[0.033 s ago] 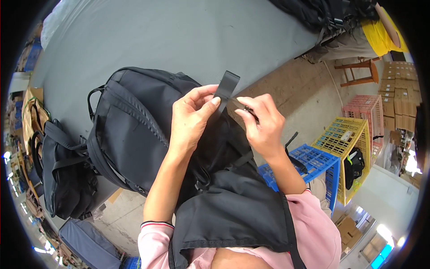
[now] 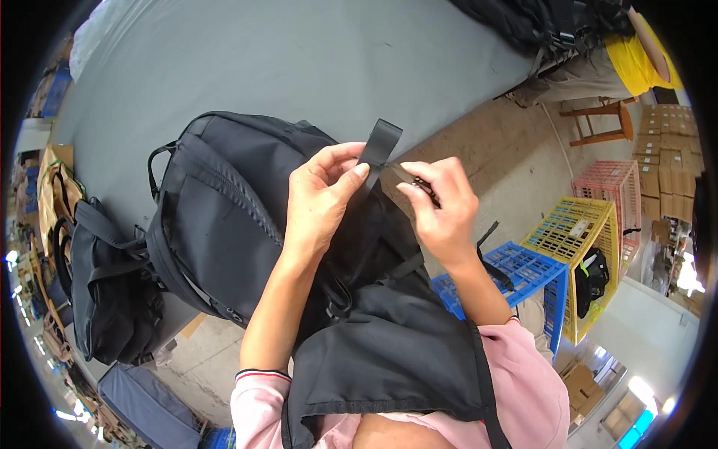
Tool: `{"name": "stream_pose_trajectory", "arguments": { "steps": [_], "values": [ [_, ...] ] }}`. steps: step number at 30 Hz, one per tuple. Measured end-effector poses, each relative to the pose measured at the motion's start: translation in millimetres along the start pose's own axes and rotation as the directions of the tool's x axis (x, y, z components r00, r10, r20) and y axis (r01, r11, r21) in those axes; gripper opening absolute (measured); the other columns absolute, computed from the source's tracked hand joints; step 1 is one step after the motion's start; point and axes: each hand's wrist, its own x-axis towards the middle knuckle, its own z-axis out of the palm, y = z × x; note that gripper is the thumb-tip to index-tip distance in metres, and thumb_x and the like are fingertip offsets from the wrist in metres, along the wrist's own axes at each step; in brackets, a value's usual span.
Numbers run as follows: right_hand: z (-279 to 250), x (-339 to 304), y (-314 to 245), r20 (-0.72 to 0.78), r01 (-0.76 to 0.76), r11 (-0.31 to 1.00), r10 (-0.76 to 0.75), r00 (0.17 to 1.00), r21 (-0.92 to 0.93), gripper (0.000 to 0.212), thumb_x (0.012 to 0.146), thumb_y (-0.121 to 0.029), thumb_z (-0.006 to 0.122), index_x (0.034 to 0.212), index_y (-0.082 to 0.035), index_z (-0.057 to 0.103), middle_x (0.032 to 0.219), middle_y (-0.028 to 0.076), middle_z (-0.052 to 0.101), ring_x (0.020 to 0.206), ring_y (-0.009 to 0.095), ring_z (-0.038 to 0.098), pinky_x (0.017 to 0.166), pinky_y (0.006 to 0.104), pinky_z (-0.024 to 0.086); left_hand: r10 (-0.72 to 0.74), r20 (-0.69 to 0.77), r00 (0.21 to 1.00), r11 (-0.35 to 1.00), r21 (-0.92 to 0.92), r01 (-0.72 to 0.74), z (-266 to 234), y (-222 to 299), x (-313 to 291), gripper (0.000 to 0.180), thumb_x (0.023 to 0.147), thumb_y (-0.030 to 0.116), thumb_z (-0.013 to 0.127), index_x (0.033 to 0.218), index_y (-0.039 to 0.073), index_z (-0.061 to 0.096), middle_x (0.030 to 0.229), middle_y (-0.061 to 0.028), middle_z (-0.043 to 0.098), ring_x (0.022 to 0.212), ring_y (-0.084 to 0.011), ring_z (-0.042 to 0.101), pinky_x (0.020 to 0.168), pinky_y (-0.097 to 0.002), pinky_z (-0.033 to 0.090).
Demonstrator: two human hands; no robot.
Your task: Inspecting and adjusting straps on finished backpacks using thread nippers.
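A black backpack (image 2: 224, 202) lies on the grey-covered table in front of me. From its right side a folded black webbing strap (image 2: 384, 138) stands up in a loop. My left hand (image 2: 321, 191) is closed, pinching this strap between thumb and fingers. Just right of the strap, my right hand (image 2: 443, 206) is closed around a small dark tool (image 2: 425, 188), mostly hidden in the fingers. Something thin reaches from the right fingertips toward the strap; what it is, I cannot make out.
Another black bag (image 2: 112, 292) hangs at the table's left edge. Blue (image 2: 516, 269), yellow (image 2: 572, 221) and pink crates (image 2: 606, 183) stand on the floor to the right. At the upper right, a person in a yellow shirt (image 2: 636, 63) is beside more black bags (image 2: 523, 26).
My right hand has shifted very slightly to the right, away from the strap. The left hand keeps its pinch on the strap.
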Motion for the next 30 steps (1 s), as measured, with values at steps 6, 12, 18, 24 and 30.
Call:
{"name": "stream_pose_trajectory", "arguments": {
  "steps": [6, 12, 18, 24, 30],
  "values": [
    [-12.0, 19.4, 11.4, 0.628, -0.61, -0.152, 0.227, 0.744, 0.777, 0.028, 0.087, -0.009, 0.065, 0.11, -0.001, 0.053, 0.083, 0.0, 0.052, 0.067, 0.003, 0.048, 0.06, 0.0175, 0.041, 0.297, 0.022, 0.955, 0.93, 0.219, -0.295, 0.7, -12.6, -5.8, 0.014, 0.085, -0.012, 0.048, 0.085, 0.001, 0.055, 0.097, -0.0112, 0.066, 0.091, -0.014, 0.061, 0.084, -0.0255, 0.046],
    [12.1, 10.4, -13.6, 0.554, -0.66, 0.216, 0.394, 0.734, 0.72, 0.018, 0.086, -0.006, 0.067, 0.099, -0.001, 0.056, 0.085, 0.0, 0.057, 0.075, 0.005, 0.051, 0.068, 0.0199, 0.043, 0.406, 0.026, 0.913, 0.87, 0.295, -0.395, -2.1, -11.5, -13.6, 0.017, 0.082, -0.013, 0.048, 0.088, -0.002, 0.059, 0.095, -0.0098, 0.068, 0.089, -0.0139, 0.062, 0.082, -0.0255, 0.047],
    [16.0, 9.8, -11.7, 0.354, -0.472, 0.762, 0.335, 0.873, 0.442, 0.011, 0.083, -0.004, 0.067, 0.087, -0.002, 0.057, 0.074, 0.003, 0.059, 0.064, 0.01, 0.056, 0.056, 0.0258, 0.043, 0.336, 0.077, 0.939, 0.91, 0.23, -0.344, -7.3, -11.7, -28.5, 0.03, 0.08, 0.002, 0.062, 0.11, 0.001, 0.062, 0.109, -0.009, 0.065, 0.101, -0.0193, 0.06, 0.092, -0.0315, 0.043],
    [22.1, 13.3, -6.5, 0.125, -0.114, 0.972, 0.09, 0.988, 0.204, 0.012, 0.084, -0.008, 0.067, 0.086, -0.002, 0.057, 0.069, 0.006, 0.055, 0.058, 0.017, 0.054, 0.055, 0.0287, 0.044, 0.442, 0.119, 0.889, 0.778, 0.443, -0.446, -2.5, -12.6, -29.1, 0.045, 0.075, 0.01, 0.071, 0.118, 0.005, 0.059, 0.112, -0.0075, 0.065, 0.103, -0.0243, 0.059, 0.096, -0.0348, 0.039],
    [7.5, 15.9, -15.5, 0.18, -0.134, 0.917, 0.069, 0.981, 0.375, 0.011, 0.079, 0.0, 0.065, 0.083, -0.002, 0.055, 0.078, 0.007, 0.049, 0.064, 0.02, 0.054, 0.055, 0.0294, 0.041, 0.443, 0.091, 0.892, 0.706, 0.577, -0.41, 0.9, -19.1, -26.0, 0.038, 0.081, -0.004, 0.064, 0.118, -0.003, 0.056, 0.111, -0.0113, 0.064, 0.104, -0.0172, 0.059, 0.094, -0.0288, 0.044]
  ]
}}
